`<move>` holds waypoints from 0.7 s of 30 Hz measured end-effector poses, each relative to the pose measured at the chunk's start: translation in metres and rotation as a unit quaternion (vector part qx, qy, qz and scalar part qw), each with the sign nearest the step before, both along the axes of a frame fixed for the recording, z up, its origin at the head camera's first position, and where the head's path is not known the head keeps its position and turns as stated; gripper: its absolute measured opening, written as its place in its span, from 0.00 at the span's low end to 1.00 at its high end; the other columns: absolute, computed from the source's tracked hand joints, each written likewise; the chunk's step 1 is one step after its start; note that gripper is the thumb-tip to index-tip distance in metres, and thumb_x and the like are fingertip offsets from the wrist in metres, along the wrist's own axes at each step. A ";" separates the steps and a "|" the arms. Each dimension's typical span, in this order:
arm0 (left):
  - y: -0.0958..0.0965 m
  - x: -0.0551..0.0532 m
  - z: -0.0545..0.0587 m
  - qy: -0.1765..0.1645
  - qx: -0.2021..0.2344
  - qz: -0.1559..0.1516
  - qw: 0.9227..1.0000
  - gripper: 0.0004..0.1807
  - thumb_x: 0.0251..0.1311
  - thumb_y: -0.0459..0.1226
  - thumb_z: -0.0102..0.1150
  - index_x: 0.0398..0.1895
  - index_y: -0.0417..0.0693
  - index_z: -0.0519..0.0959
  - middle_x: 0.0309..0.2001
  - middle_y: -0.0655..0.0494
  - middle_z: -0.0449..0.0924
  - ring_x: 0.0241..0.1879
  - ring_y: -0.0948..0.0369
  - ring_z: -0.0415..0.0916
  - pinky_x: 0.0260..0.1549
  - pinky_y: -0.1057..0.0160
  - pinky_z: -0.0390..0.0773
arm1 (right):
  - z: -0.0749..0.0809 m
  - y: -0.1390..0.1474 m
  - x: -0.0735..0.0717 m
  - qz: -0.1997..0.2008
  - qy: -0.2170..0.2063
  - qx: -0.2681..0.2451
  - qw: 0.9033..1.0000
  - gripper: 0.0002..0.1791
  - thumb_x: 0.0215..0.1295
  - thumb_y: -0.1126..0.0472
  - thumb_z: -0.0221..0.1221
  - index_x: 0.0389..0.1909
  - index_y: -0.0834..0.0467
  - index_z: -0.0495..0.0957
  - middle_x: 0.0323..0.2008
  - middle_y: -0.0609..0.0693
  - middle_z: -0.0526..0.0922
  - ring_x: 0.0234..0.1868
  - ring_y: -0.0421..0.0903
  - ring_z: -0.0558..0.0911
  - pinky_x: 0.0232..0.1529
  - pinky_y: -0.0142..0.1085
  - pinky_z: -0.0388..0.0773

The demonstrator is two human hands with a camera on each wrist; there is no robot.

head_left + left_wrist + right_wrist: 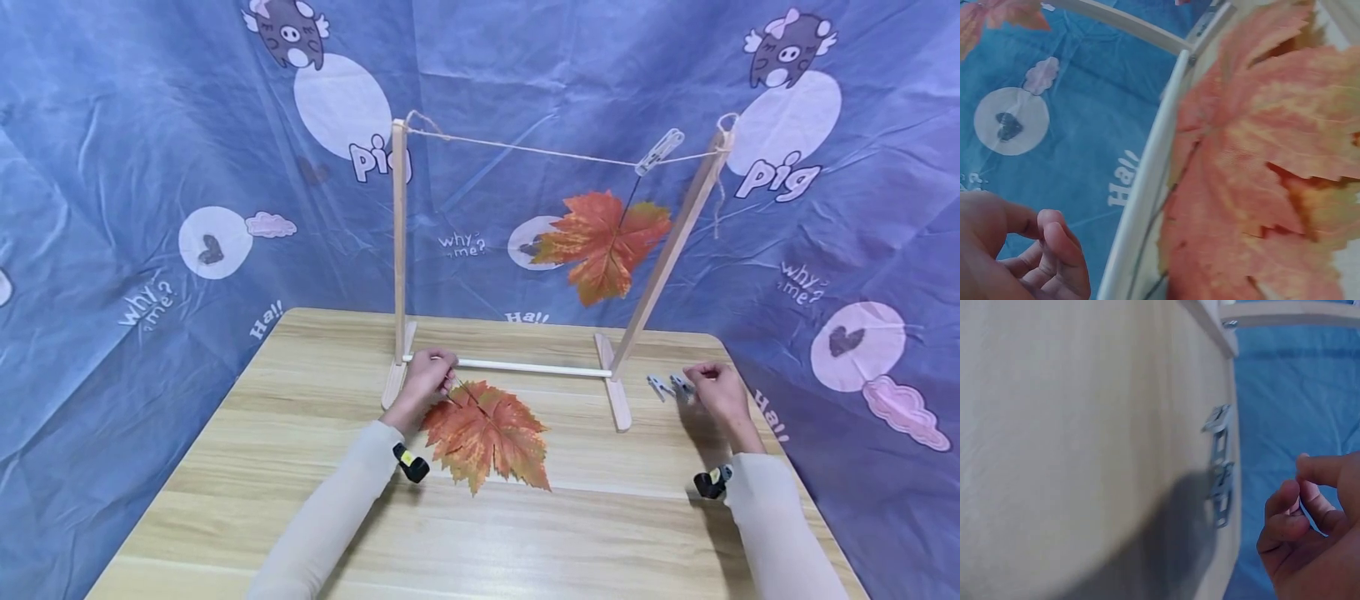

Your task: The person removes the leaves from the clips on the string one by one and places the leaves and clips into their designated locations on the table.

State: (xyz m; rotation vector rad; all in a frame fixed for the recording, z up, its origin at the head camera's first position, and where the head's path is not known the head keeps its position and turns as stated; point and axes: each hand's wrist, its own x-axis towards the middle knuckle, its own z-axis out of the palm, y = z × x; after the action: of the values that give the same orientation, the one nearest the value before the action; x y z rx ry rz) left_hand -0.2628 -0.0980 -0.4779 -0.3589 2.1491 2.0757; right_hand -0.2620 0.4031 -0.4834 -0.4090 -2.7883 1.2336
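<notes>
Two overlapping red-orange artificial maple leaves (491,425) hang low over the near side of the rack, their dark stems running up to my left hand (429,375). That hand holds the stems in its curled fingers; the grip itself is hidden. In the left wrist view the leaves (1254,144) fill the right half, beside my left hand (1022,250). My right hand (718,392) is above the table's right side, close to two grey-blue clothespins (660,387). In the right wrist view, the clothespins (1219,465) lie apart from my loosely bent fingers (1285,500), which hold nothing.
A wooden rack (400,242) stands at the table's back, with twine (525,148) strung across its top and a white rod (532,367) below. Another maple leaf (607,246) hangs from the twine by a clothespin (660,152). Blue printed cloth (112,167) surrounds the table (600,533).
</notes>
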 end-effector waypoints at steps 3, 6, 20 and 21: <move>-0.001 -0.002 0.008 0.016 -0.001 0.001 1.000 0.05 0.68 0.29 0.54 0.41 0.35 0.79 0.17 0.57 0.73 0.13 0.68 0.66 0.13 0.72 0.68 | 0.009 -0.007 -0.002 0.005 0.015 0.017 1.000 0.20 0.80 0.49 0.56 0.48 0.65 0.78 0.30 0.47 0.80 0.25 0.39 0.76 0.26 0.31 0.75; -0.001 -0.005 0.015 0.032 -0.026 0.008 0.999 0.06 0.68 0.31 0.56 0.41 0.35 0.80 0.17 0.60 0.72 0.14 0.68 0.66 0.14 0.73 0.68 | 0.019 -0.014 -0.003 0.010 0.034 0.031 0.999 0.22 0.80 0.45 0.57 0.42 0.62 0.76 0.30 0.46 0.80 0.26 0.39 0.75 0.27 0.31 0.73; 0.007 -0.007 0.055 0.098 -0.037 0.021 0.994 0.09 0.69 0.35 0.58 0.42 0.36 0.83 0.18 0.61 0.71 0.15 0.68 0.64 0.15 0.73 0.62 | 0.063 -0.048 -0.012 0.054 0.119 0.034 0.991 0.35 0.79 0.34 0.52 0.27 0.61 0.80 0.17 0.39 0.77 0.20 0.41 0.74 0.25 0.34 0.70; 0.008 -0.007 0.059 0.104 -0.031 0.020 0.994 0.09 0.70 0.35 0.59 0.41 0.36 0.83 0.18 0.60 0.71 0.14 0.68 0.64 0.14 0.73 0.62 | 0.068 -0.051 -0.012 0.056 0.124 0.030 0.990 0.35 0.78 0.33 0.53 0.27 0.61 0.80 0.15 0.40 0.76 0.19 0.41 0.73 0.25 0.34 0.69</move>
State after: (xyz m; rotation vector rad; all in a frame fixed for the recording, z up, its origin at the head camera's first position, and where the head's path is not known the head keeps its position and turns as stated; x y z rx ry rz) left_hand -0.2702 -0.0896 -0.4188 -0.2013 2.3454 2.1592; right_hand -0.2741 0.3519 -0.4158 -0.0887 -2.6568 1.1287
